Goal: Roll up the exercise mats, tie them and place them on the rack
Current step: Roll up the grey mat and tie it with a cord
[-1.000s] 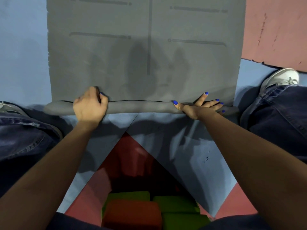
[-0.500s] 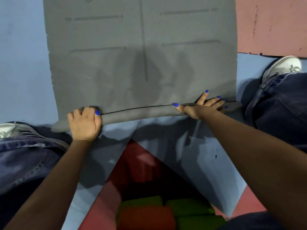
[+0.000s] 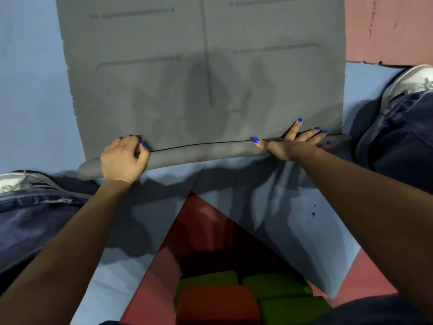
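A grey exercise mat (image 3: 203, 73) lies flat on the blue floor, printed with darker alignment lines. Its near edge is turned over into a thin roll (image 3: 203, 154) that runs from left to right. My left hand (image 3: 123, 159) grips the roll near its left end, fingers curled over the top. My right hand (image 3: 293, 141) presses on the roll near its right end with the fingers spread and straight.
My legs in dark jeans and white shoes (image 3: 412, 83) flank the mat on both sides. A pink mat (image 3: 389, 26) lies at the far right. Green and orange foam blocks (image 3: 218, 299) sit below, between my arms, on red flooring.
The left hand, which had slipped back and left the roll slanted, has moved forward again, and the roll lies straighter. The right hand has stayed pressed flat.
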Tool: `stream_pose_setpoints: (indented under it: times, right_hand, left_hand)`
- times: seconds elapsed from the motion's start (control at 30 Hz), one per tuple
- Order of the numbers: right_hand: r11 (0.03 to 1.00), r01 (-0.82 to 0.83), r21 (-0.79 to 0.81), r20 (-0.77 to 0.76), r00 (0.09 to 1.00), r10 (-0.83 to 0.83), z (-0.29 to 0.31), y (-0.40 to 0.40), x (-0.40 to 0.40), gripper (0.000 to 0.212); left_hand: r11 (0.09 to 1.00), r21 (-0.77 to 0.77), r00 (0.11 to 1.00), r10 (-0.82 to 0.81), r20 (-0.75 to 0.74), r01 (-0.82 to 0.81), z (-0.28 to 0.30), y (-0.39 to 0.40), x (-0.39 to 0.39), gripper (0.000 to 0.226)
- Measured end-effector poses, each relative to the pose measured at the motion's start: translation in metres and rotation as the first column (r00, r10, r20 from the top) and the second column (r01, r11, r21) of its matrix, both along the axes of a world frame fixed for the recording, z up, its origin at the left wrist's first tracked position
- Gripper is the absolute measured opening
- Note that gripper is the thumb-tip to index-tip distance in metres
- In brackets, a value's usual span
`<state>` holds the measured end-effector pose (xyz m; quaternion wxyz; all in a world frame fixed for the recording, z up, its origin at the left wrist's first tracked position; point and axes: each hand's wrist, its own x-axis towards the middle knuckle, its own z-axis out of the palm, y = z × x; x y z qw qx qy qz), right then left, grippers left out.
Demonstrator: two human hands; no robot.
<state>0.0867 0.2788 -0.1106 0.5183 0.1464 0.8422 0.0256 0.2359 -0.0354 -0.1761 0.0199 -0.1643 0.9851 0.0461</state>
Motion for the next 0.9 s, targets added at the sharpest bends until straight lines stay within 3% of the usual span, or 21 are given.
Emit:
stream_pose_setpoints:
  times: [0.07, 0.2, 0.37, 0.6, 0.9]
  right_hand:
    - [1.000, 0.005, -0.001, -0.004, 1.000, -0.005, 0.001, 0.001, 0.000, 0.132]
    - [1.000, -0.019, 0.006, -0.010, 1.000, 0.019, 0.003, 0.002, 0.002, 0.132]
    - [0.999, -0.043, 0.009, -0.041, 0.998, 0.043, 0.000, 0.003, 0.002, 0.129]
    - [0.999, -0.052, 0.010, -0.161, 0.985, 0.053, -0.016, 0.005, 0.011, 0.132]
    - [0.994, -0.099, -0.051, -0.332, 0.940, 0.077, -0.033, 0.014, 0.018, 0.129]
  left_hand:
    - [0.999, 0.049, 1.000, -0.001, -0.005, 0.001, 0.002, 0.000, -0.001, 0.036]
    - [0.980, 0.104, 0.982, 0.158, 0.099, -0.169, 0.010, 0.018, 0.014, 0.059]
    - [0.966, 0.066, 0.957, 0.235, 0.170, -0.249, 0.010, 0.017, 0.003, 0.047]
    - [0.988, 0.029, 0.987, 0.149, 0.058, -0.150, -0.005, 0.004, -0.004, 0.040]
    - [0.965, 0.026, 0.959, -0.257, -0.115, 0.262, -0.009, -0.010, -0.006, 0.043]
